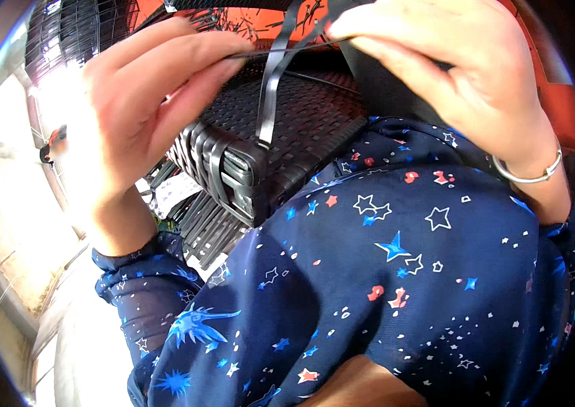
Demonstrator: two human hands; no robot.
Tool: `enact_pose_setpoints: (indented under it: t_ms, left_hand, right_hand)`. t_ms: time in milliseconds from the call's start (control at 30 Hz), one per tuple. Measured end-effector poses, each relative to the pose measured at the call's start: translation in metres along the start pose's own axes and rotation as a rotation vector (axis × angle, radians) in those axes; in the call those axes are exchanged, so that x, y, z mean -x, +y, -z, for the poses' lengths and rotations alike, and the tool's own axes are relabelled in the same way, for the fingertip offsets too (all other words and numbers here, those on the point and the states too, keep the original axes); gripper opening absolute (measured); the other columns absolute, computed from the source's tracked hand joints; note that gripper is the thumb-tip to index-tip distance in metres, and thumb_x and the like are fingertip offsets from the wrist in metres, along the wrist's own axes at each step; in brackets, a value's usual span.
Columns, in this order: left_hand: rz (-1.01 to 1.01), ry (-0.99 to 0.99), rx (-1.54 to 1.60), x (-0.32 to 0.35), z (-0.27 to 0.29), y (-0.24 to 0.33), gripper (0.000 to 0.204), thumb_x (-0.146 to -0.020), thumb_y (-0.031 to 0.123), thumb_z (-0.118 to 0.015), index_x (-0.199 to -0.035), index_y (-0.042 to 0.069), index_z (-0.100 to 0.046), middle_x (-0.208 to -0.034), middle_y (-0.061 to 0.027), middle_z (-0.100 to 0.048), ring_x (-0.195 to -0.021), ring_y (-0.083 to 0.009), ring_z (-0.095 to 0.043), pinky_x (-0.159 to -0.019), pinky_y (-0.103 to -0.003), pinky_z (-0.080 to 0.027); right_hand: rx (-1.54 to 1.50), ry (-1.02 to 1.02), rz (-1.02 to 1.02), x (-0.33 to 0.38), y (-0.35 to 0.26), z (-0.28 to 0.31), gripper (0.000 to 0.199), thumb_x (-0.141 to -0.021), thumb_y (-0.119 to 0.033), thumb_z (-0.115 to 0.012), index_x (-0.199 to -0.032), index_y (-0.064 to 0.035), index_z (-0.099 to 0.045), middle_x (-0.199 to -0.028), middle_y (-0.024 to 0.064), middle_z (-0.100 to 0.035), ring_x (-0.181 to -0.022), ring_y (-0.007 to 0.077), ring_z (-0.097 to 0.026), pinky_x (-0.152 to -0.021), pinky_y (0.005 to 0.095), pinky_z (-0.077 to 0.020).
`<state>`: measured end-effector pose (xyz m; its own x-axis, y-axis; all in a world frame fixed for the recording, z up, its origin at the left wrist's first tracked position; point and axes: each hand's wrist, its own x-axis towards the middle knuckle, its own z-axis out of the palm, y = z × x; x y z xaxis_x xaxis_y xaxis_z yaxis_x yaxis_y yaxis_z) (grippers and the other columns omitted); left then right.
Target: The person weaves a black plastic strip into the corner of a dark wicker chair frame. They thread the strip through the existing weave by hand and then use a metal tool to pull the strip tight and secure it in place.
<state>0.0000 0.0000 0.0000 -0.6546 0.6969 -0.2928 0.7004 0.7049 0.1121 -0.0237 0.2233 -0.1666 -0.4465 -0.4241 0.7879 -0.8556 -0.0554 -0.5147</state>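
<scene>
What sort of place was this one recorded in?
Probably a wicker-weaving workshop, though much of the background is washed out. The black wickerwork, the pile of dark strips and the thin strand between the left hand and right hand suggest it.

The bare, bent-fingered left hand (pixel 145 102) is raised at ten o'clock, its fingers pointing toward two and drawn together at the tips. Its forearm, in a navy star-printed fabric sleeve (pixel 145 302), rises from eight o'clock. The bare, arched right hand (pixel 460 64), near two o'clock, points toward ten, thumb and fingers pinched; blur makes the exact fingertip contact hard to judge.
</scene>
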Motion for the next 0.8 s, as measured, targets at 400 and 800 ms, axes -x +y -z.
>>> enact_pose_setpoints:
  t_ms: [400,800]
  left_hand:
    - [0.005,-0.017,0.116,0.033,-0.010,0.010,0.023,-0.077,-0.005,-0.069,-0.100,-0.006,-0.069,-0.070,-0.0095,-0.058,-0.059,-0.0170,-0.053,-0.052,-0.026,-0.039]
    - [0.083,0.004,0.424,0.050,-0.017,-0.035,0.019,-0.076,0.005,-0.075,-0.092,-0.005,-0.072,-0.076,-0.0110,-0.064,-0.067,-0.0197,-0.057,-0.059,-0.030,-0.042]
  right_hand:
    - [-0.293,0.148,0.015,-0.014,-0.029,-0.046,0.015,-0.081,-0.011,-0.071,-0.092,-0.0018,-0.067,-0.074,0.0057,-0.058,-0.058,0.0194,-0.060,-0.049,0.0281,-0.0465]
    - [-0.328,0.051,-0.112,-0.030,-0.020,-0.082,0.021,-0.063,0.004,-0.070,-0.079,-0.0040,-0.059,-0.069,0.0073,-0.054,-0.055,0.0254,-0.054,-0.048,0.0335,-0.0423]
